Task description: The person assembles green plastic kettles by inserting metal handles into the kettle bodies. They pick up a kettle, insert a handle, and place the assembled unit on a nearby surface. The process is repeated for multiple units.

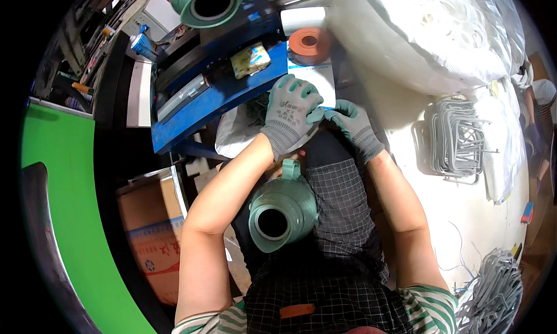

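Observation:
My left hand (290, 109), in a grey glove with green fingertips, is bent closed at the edge of the blue bench (223, 96). Its thumb meets the pinched fingertips of my right hand (354, 125), gloved the same way. Whatever is pinched between them is too small and covered to name; a bit of blue shows there. Below my left hand lies a white bag (229, 134) with dark thin pieces (250, 112) in it. A translucent green plastic jug (299, 209) with a round dark opening rests between my legs.
An orange tape roll (301, 42) sits on a white sheet (316, 82) beyond my hands. Another green jug (200, 18) stands at the back. To the right are bent grey wire pieces (458, 137) and a big white sack (383, 38). A cardboard box (154, 247) stands left.

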{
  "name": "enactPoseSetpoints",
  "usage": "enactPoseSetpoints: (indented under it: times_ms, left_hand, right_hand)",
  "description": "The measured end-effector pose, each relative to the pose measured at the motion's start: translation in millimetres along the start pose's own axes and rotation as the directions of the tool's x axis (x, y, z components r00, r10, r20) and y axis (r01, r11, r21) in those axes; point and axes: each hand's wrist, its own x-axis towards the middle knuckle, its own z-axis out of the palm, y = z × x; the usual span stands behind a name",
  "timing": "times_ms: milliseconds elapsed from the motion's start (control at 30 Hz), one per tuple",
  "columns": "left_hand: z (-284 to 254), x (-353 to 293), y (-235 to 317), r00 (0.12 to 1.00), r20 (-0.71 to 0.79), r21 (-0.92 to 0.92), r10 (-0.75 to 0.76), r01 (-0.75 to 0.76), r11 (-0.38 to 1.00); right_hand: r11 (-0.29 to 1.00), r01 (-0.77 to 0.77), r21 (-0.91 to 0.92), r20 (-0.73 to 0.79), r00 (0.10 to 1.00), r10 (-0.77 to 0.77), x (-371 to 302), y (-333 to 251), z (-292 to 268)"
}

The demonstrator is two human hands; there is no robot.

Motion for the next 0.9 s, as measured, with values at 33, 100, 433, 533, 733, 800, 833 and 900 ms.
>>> enactPoseSetpoints:
  times_ms: [33,100,433,533,733,800,833,900]
  left_hand:
    - [3,0,1,1.0,0.002,0.004,0.005,-0.005,1.0]
    - [7,-3,1,1.0,-0.018,0.005,0.021,-0.021,1.0]
    - [10,-8,9,0.996,-0.029,-0.103,-0.085,0.082,0.991]
    - [2,-7,10,0.999,-0.02,-0.068,-0.045,0.044,0.997]
    - [-44,-38,12,0.987,-0.055,-0.427,-0.15,0.113,0.897]
    - [-60,-85,13,0.865,0.045,-0.705,-0.501,0.382,0.597]
    - [-67,-115,17,0.765,0.091,-0.734,-0.638,0.485,0.476]
    - [-63,-173,26,0.559,0.224,-0.737,-0.799,0.633,0.236]
  right_hand:
    - [0.998,-0.035,0.051,-0.008,0.999,0.036,-3,-3,2]
    - [0.983,-0.104,0.154,-0.011,0.994,0.107,-7,-10,6]
    - [0.983,-0.076,0.168,-0.075,0.993,0.09,-15,-8,11]
    - [0.988,-0.058,0.143,-0.07,0.995,0.068,-14,-6,12]
    - [0.981,0.178,0.081,-0.237,0.959,-0.155,-47,-13,14]
    - [0.965,0.092,0.245,-0.318,0.948,-0.01,-83,-24,5]
    - [0.959,0.02,0.283,-0.204,0.978,0.04,-107,-39,1]
    - [0.933,-0.241,0.266,0.063,0.971,0.232,-159,-51,-13]
